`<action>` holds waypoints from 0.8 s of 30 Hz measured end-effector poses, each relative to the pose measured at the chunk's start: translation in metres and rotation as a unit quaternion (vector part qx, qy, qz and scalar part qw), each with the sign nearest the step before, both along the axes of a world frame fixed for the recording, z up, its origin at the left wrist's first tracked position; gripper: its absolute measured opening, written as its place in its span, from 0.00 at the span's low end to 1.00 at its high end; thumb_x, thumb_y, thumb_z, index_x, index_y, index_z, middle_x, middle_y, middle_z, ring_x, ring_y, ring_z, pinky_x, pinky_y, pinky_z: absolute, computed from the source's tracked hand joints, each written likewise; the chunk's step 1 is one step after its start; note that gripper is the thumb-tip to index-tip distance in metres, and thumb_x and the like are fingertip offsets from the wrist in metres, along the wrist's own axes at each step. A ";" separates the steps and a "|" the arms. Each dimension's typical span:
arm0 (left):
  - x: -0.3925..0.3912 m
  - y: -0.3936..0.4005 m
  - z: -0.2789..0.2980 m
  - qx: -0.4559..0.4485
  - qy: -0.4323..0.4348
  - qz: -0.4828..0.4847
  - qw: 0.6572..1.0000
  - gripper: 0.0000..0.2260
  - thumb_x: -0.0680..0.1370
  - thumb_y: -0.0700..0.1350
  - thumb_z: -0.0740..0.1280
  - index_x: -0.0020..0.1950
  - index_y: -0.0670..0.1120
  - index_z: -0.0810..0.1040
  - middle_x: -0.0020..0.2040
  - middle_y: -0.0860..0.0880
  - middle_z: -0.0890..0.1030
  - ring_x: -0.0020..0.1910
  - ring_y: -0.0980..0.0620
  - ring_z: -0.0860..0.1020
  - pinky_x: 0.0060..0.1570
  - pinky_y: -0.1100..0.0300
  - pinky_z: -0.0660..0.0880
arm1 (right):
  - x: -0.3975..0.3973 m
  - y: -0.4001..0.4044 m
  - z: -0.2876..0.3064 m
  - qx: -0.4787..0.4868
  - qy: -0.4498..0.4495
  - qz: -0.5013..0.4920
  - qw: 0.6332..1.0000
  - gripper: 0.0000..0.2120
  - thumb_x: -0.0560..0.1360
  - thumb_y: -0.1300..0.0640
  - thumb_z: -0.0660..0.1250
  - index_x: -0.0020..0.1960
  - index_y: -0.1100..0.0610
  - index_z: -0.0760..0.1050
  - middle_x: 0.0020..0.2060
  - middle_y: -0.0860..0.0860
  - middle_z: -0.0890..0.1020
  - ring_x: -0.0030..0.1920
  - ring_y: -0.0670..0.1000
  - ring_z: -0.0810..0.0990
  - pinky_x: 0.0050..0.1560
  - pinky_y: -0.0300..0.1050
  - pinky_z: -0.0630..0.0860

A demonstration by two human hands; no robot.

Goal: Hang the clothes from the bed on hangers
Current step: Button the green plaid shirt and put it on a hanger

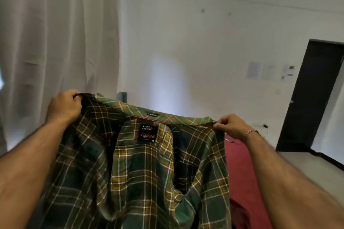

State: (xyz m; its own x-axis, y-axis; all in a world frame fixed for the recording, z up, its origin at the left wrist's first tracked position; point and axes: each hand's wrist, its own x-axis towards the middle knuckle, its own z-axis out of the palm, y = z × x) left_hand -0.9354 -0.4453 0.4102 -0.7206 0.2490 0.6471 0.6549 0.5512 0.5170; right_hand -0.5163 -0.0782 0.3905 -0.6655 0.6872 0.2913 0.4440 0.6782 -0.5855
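Between our two hands hangs the plaid shirt (145, 169), held up in the air in front of us with its inside and the black neck label (148, 133) facing us. Our left hand (64, 107) has its fingers curled tight around the fabric at one shoulder, bunching it. Our right hand (229, 126) pinches the edge of the other shoulder between thumb and fingertips, and a thin bracelet (251, 132) sits on that wrist. Below and to the outside of the right hand lies the bed (242, 173) with its dark red cover.

We judge the shirt to be light and quite limp: the collar (167, 116) sags in a shallow curve between our hands, and the front panels fall in loose folds below them. Woven cloth like this should not slip, but it will fold wherever it is unsupported. The shoulder seams, where we already have it, look like the best places to hold, since they keep the neck opening spread for a hanger. We see no hanger here. Once one is found, one hand will have to let go, and then the free shoulder will likely drop and close the opening.
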 end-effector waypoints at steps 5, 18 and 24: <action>0.022 -0.027 -0.031 0.094 -0.072 -0.181 0.976 0.08 0.84 0.41 0.65 0.54 0.50 0.84 0.49 0.43 0.84 0.49 0.42 0.81 0.48 0.63 0.78 | 0.022 0.008 -0.043 -0.192 0.127 0.032 0.973 0.16 0.77 0.50 0.75 0.39 0.62 0.80 0.34 0.56 0.80 0.38 0.54 0.78 0.39 0.48 0.79; -0.033 -0.068 -0.012 -0.111 -0.325 -0.343 0.874 0.10 0.78 0.43 0.75 0.56 0.39 0.85 0.53 0.32 0.85 0.51 0.36 0.85 0.56 0.48 0.81 | 0.036 0.010 -0.040 -0.448 0.100 0.332 0.824 0.10 0.71 0.59 0.78 0.44 0.63 0.80 0.38 0.58 0.81 0.37 0.53 0.80 0.39 0.44 0.80; -0.066 -0.023 0.012 -0.193 -0.298 -0.264 0.897 0.08 0.78 0.44 0.75 0.52 0.40 0.87 0.51 0.36 0.86 0.52 0.34 0.84 0.61 0.43 0.79 | -0.019 0.009 -0.029 -0.349 0.117 0.109 0.923 0.05 0.78 0.62 0.71 0.44 0.63 0.80 0.36 0.57 0.80 0.35 0.51 0.80 0.35 0.44 0.79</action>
